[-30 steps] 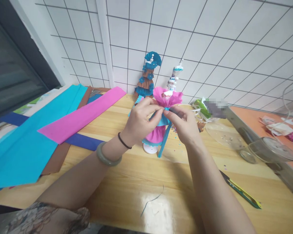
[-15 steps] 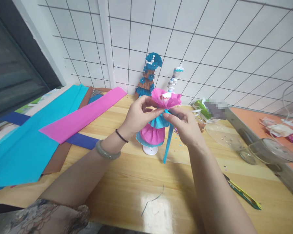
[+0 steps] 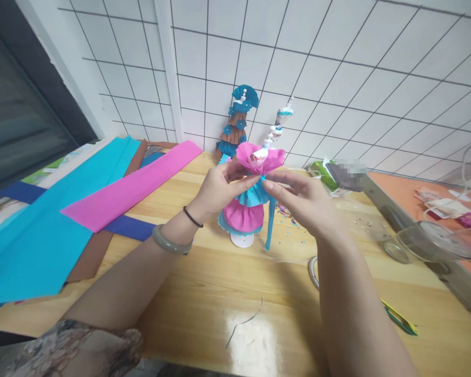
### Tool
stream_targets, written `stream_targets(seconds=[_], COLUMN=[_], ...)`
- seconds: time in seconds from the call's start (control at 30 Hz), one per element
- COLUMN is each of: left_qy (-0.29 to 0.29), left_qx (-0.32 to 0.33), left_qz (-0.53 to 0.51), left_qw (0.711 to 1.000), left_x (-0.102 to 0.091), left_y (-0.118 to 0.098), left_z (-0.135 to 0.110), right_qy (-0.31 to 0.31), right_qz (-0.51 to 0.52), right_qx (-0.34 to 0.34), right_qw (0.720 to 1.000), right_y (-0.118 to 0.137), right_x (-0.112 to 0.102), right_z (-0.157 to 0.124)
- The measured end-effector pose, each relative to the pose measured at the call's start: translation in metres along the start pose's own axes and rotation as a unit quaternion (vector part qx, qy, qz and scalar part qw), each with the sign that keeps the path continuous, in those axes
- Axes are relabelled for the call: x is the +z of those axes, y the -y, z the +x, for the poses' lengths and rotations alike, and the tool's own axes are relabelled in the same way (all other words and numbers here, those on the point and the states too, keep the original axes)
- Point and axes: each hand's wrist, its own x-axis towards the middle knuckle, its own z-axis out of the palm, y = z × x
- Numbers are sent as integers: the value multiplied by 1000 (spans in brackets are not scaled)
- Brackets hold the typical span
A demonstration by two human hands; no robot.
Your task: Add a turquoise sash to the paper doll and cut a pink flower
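Note:
A small doll [image 3: 246, 209] in a pink and blue crepe-paper dress stands on a white base on the wooden table [image 3: 204, 293]. A pink paper ruffle [image 3: 259, 157] flares at its top. My left hand [image 3: 220, 189] pinches the doll at the waist from the left. My right hand [image 3: 302, 201] pinches a blue paper strip [image 3: 269, 222] at the same waist from the right; the strip hangs down to the table.
Sheets of cyan [image 3: 43, 225], pink [image 3: 129, 186], dark blue and brown crepe paper lie at the left. Two finished paper dolls [image 3: 237, 123] stand against the tiled wall. A clear plastic lid [image 3: 435, 243], a tape roll [image 3: 312, 269] and scissors [image 3: 400, 319] lie at the right.
The doll has been turned, so more of its pink skirt shows. My right hand has shifted slightly right with the blue strip. A tape roll now shows beside my right forearm.

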Motion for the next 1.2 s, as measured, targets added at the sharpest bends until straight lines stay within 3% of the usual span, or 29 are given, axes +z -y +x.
stream_targets(seconds=[0.13,0.4,0.63,1.03,1.2], left_qy=[6,4,9,18,-12], left_qx=[-8,-21,-11,3,10], left_qz=[-22,-26,-18,-3,44], left_qw=[1000,999,1000,1000,999], left_x=[1,1,1,2,6], left_y=[-1,0,0,2,-3], left_z=[1,1,0,-1,-4], right_qy=[-72,-23,-31,-59,-43], right_qz=[-19,-27,-60,-125,-112], right_qx=[-1,-11,-14,-79,-73], right_qw=[997,999,998,987,990], right_y=[1,3,4,-2,-4], right_x=[-1,1,1,1,2], right_z=[-1,-2,-2,2,2])
